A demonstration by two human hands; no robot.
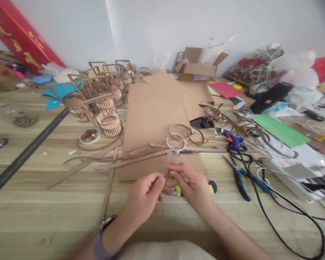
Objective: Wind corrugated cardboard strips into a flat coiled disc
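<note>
My left hand (144, 196) and my right hand (193, 186) meet over the near part of the wooden table (43, 213), fingertips pinched together on a small brownish piece (168, 174) too small to name. A watch sits on my left wrist. Under my right hand lies a yellow and black utility knife (211, 187). Just beyond the hands lie flat cardboard sheets (154, 122), long cardboard strips (111, 164), cardboard rings (180, 130) and a white tape ring (176, 141).
Several small cardboard lanterns (108, 121) stand at the back left. Blue pliers (239, 178), a blue glue gun (233, 139) and a black cable (276, 220) lie to the right, with green paper (280, 130). An open box (197, 66) and clutter fill the back.
</note>
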